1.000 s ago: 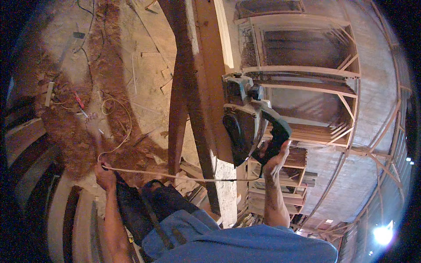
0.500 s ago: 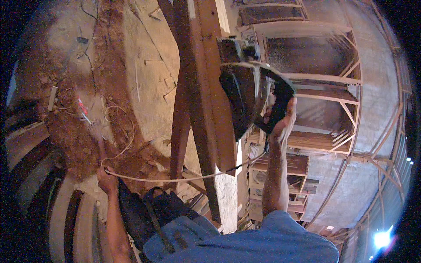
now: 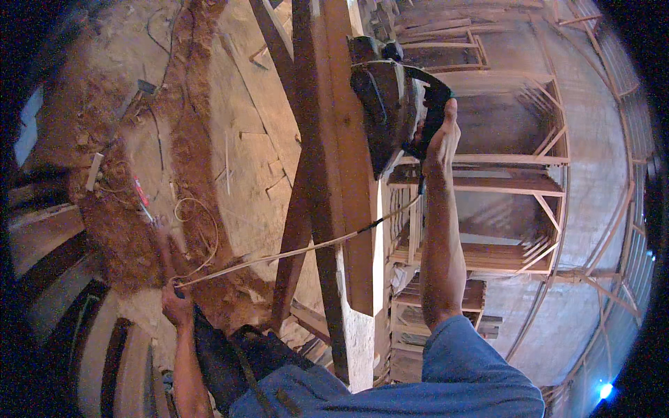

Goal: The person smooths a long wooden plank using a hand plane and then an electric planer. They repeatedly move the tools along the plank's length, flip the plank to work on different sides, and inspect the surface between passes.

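My right hand [image 3: 439, 143] is wrapped round the black rear handle of an electric planer [image 3: 395, 97]. The planer, with a pale metal-looking body and a dark side, rests against a long brown wooden beam [image 3: 341, 167] that runs away from me. Down at the left, my left hand [image 3: 178, 304] is closed on a pale power cord [image 3: 300, 249]. This cord stretches across in front of the beam and up to the planer's rear, with a dark patch partway along. The planer's underside is hidden against the wood.
A slanting timber [image 3: 289, 244] crosses beneath the beam. Reddish shavings [image 3: 115, 244] and wood scraps cover the floor at left, beside a red-and-white tool [image 3: 141, 196]. Stacked wooden frames [image 3: 509, 167] stand at right; curved-looking boards [image 3: 42, 240] lie at lower left.
The planer and my right hand have moved farther away along the beam, my right arm stretching out. My left hand is slightly lower in view, and the cord now slopes up more steeply.
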### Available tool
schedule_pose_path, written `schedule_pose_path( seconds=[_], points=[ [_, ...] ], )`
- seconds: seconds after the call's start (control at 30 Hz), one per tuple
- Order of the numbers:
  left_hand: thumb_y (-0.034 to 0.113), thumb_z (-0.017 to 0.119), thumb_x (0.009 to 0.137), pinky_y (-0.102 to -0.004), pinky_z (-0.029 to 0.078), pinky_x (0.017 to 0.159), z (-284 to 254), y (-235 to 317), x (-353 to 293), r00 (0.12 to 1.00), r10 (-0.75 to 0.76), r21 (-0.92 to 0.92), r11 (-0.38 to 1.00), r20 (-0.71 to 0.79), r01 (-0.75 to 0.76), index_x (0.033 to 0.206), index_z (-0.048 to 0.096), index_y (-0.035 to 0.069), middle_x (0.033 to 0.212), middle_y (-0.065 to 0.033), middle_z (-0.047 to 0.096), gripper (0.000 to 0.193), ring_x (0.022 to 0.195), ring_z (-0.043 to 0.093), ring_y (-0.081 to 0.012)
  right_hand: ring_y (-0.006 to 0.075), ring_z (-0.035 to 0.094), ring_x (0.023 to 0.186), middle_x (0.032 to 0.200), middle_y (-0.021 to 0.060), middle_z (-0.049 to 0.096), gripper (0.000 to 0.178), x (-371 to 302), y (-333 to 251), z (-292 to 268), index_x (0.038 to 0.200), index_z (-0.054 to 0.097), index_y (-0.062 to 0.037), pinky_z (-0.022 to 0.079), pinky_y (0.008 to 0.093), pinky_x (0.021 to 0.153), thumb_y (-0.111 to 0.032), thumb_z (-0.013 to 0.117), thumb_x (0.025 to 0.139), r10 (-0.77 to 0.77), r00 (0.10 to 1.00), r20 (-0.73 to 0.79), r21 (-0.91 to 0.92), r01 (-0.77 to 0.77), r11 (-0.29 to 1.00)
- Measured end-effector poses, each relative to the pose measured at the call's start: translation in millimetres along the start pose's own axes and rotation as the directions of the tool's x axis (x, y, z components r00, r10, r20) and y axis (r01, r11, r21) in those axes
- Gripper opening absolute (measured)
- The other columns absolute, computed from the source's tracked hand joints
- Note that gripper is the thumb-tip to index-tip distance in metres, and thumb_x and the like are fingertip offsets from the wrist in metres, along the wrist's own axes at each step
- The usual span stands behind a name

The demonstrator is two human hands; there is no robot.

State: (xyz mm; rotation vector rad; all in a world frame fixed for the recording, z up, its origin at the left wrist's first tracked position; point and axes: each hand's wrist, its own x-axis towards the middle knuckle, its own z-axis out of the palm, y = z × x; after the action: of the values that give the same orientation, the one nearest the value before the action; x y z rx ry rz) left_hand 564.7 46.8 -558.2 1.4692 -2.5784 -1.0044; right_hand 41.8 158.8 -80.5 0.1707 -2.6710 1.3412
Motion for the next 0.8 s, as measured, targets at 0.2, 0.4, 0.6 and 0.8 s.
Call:
schedule_pose_path(
  seconds=[0.2, 0.4, 0.6, 0.8],
  points=[
    [0.032, 0.062, 0.092, -0.0510, 0.055, 0.083, -7, 20, 16, 0.999, 0.044, -0.061, 0.997, -0.019, -0.045, 0.117, 0.068, 0.007, 0.106, -0.0189, 0.068, 0.036, 0.097, 0.068, -0.0411, 0.0140, 0.052, 0.054, 0.067, 0.0020, 0.057, 0.068, 51, -9, 28, 0.105, 0.072, -0.0073, 0.043, 0.0293, 0.050, -0.069, 0.044, 0.102, -0.057, 0.998, -0.001, -0.052, 0.057, 0.997],
    [0.028, 0.063, 0.088, -0.0509, 0.055, 0.078, -25, 37, 52, 0.996, 0.084, -0.094, 0.992, -0.007, -0.084, 0.112, 0.067, 0.003, 0.098, -0.0191, 0.067, 0.035, 0.091, 0.067, -0.0404, 0.0158, 0.056, 0.066, 0.081, 0.0047, 0.064, 0.068, 86, -23, 56, 0.112, 0.072, -0.0045, 0.046, 0.0319, 0.062, -0.065, 0.042, 0.104, -0.112, 0.994, 0.012, -0.039, 0.112, 0.993],
    [0.024, 0.065, 0.084, -0.0519, 0.054, 0.077, -48, 39, 123, 0.982, 0.188, -0.106, 0.976, -0.007, -0.187, 0.109, 0.067, 0.002, 0.096, -0.0202, 0.066, 0.033, 0.090, 0.066, -0.0413, 0.0217, 0.064, 0.105, 0.119, 0.0110, 0.072, 0.067, 131, -34, 88, 0.129, 0.067, 0.0036, 0.049, 0.0355, 0.097, -0.054, 0.040, 0.110, -0.086, 0.996, -0.006, -0.003, 0.086, 0.996],
    [0.019, 0.068, 0.083, -0.0517, 0.053, 0.080, -48, 60, 165, 0.972, 0.231, -0.134, 0.965, 0.034, -0.225, 0.108, 0.067, 0.002, 0.097, -0.0206, 0.066, 0.030, 0.091, 0.065, -0.0426, 0.0201, 0.064, 0.097, 0.111, 0.0101, 0.072, 0.068, 173, -41, 113, 0.126, 0.068, 0.0043, 0.051, 0.0345, 0.091, -0.056, 0.042, 0.109, -0.043, 0.998, -0.055, -0.044, 0.040, 0.998]
  ],
)
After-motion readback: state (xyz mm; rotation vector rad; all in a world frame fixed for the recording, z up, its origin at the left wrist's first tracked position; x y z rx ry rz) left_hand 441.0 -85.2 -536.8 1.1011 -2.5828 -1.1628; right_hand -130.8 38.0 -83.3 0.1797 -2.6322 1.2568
